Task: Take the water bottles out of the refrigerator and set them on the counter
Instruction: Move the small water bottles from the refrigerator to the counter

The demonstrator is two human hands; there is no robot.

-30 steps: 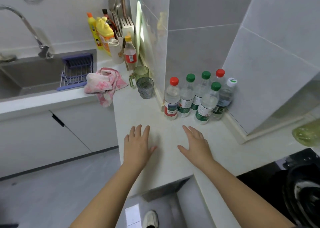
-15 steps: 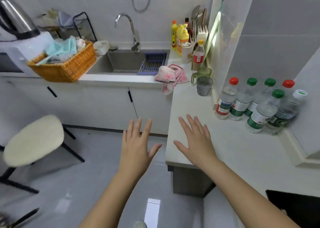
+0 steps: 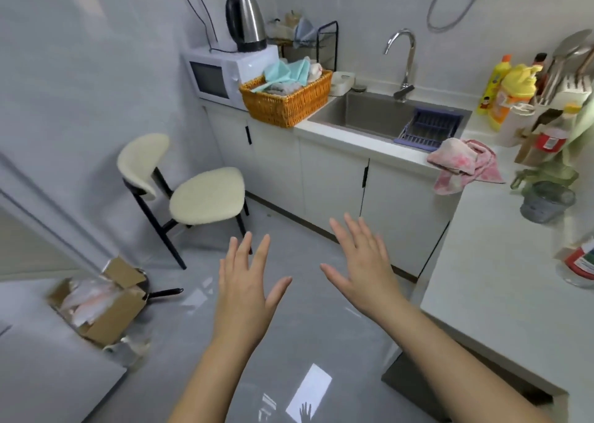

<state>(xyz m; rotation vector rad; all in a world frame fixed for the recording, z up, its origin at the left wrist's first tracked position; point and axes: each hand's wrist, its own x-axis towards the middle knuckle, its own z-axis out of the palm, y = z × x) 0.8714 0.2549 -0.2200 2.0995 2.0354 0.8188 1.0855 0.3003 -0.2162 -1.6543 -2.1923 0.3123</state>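
Note:
My left hand and my right hand are both held out over the grey floor, fingers spread, holding nothing. The white counter runs along the right. Only the blurred base of one water bottle with a red label shows at the right edge, standing on the counter. The other bottles and the refrigerator are out of view.
A cream chair stands at the left wall, a cardboard box and a pan on the floor below it. Along the back: microwave with kettle, orange basket, sink, pink cloth, grey cup.
The view has swung left, away from the counter corner. The row of bottles has slid out of frame at the right. Both hands have left the counter and now hang over the floor.

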